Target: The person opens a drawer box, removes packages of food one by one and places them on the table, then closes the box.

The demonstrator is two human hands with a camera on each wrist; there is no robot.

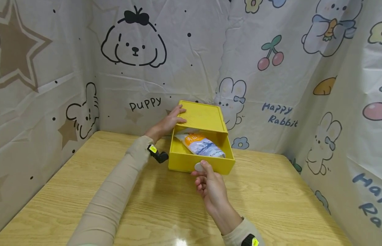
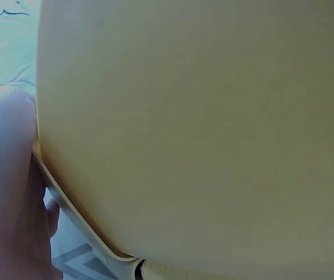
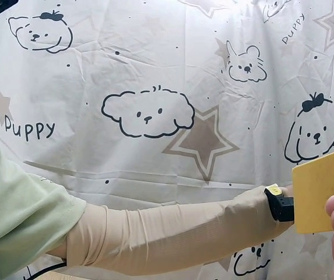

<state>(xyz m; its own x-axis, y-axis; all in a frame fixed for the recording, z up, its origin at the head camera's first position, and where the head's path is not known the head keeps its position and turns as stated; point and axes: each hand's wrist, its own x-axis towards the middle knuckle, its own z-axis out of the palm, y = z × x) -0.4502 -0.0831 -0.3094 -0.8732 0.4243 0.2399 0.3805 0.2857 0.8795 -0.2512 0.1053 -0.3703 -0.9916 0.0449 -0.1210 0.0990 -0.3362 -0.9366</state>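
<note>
A yellow box (image 1: 181,163) sits on the wooden table with its lid (image 1: 203,118) tilted up at the back. My left hand (image 1: 166,123) grips the lid's left edge, and in the left wrist view the lid's inner face (image 2: 190,134) fills most of the picture beside that hand (image 2: 6,186). Inside the box lies a white, orange and blue printed plastic bag (image 1: 204,146). Just in front of the box wall, my right hand (image 1: 213,188) pinches a small round white disc (image 1: 199,167) between thumb and forefinger; its other fingers curl loosely.
The wooden table (image 1: 264,194) spreads around the box on both sides and in front. Behind it and at the sides hang printed cloth sheets (image 1: 184,68) with cartoon puppies and rabbits. Black wrist cameras (image 1: 158,155) stick out from the sleeves.
</note>
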